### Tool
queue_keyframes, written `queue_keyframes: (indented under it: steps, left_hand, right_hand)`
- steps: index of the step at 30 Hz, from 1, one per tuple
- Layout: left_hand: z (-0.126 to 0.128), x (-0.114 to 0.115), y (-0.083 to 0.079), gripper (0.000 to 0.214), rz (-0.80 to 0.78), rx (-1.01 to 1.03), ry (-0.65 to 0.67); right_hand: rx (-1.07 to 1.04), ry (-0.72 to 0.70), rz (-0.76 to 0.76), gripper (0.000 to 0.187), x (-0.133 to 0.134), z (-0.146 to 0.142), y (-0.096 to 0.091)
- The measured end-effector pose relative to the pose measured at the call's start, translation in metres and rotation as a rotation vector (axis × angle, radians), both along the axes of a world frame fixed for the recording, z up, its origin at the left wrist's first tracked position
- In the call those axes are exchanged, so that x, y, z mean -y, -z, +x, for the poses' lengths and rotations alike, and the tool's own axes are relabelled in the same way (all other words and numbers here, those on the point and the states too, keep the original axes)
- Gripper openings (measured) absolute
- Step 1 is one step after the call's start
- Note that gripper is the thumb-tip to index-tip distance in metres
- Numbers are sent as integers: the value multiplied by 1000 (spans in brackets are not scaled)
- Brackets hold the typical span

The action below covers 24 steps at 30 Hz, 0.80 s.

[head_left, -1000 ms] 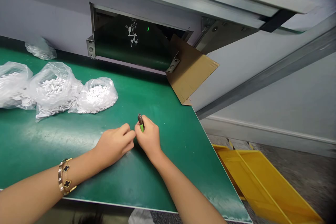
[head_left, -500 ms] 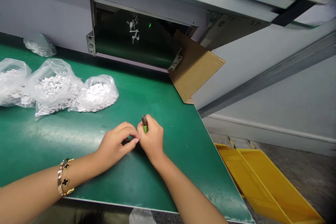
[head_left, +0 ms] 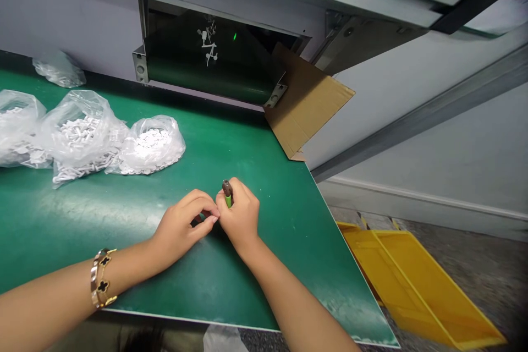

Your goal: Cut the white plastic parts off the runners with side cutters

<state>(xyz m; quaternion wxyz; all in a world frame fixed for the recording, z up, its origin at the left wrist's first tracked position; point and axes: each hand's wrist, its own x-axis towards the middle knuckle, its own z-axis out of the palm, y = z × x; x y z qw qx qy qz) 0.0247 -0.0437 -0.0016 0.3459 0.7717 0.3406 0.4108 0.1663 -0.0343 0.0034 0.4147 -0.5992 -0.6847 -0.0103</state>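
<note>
On the green tabletop (head_left: 247, 148): two bare hands, side by side near the middle; four clear bags (head_left: 153, 148), all off to the left, three in a front row, one farther back near the wall.
Right hand (head_left: 240, 217): one, closed in a fist around one green-and-brown tool (head_left: 228, 198).
Tool position: in the right fist, near upright, brown end topmost, green just below; lower part hidden.
Left hand (head_left: 181, 224): one, half curled, thumb and forefinger arched together, tips nearly meeting right beside the right hand; cannot tell about any small piece between.
Bracelets (head_left: 94, 278): apparently two, left wrist; two black clover charms (head_left: 103, 286) visible.
White parts (head_left: 80, 131): heaped in the three front bags, too many to count.
Conveyor (head_left: 206, 80): one, in one wall opening, bearing a small cluster of white pieces (head_left: 211, 55), exact number unclear; one green light spot (head_left: 235, 36).
Cardboard (head_left: 311, 104): one folded piece, beside the conveyor's right end.
Yellow bin (head_left: 429, 286): apparently one, low, beyond the right table edge.
</note>
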Motion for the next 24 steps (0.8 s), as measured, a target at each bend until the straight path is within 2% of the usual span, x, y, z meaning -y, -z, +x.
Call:
queue_keyframes:
  steps: [12, 19, 24]
  left_hand:
    - [1, 0, -1, 13, -16, 43, 3]
    - [2, 2, 0, 9, -108, 74, 2]
    - [2, 0, 0, 11, -62, 53, 4]
  right_hand:
    - [56, 17, 22, 21, -1, 1, 0]
    - [67, 26, 23, 20, -2, 2, 1]
    - [100, 27, 46, 18, -3, 3, 1]
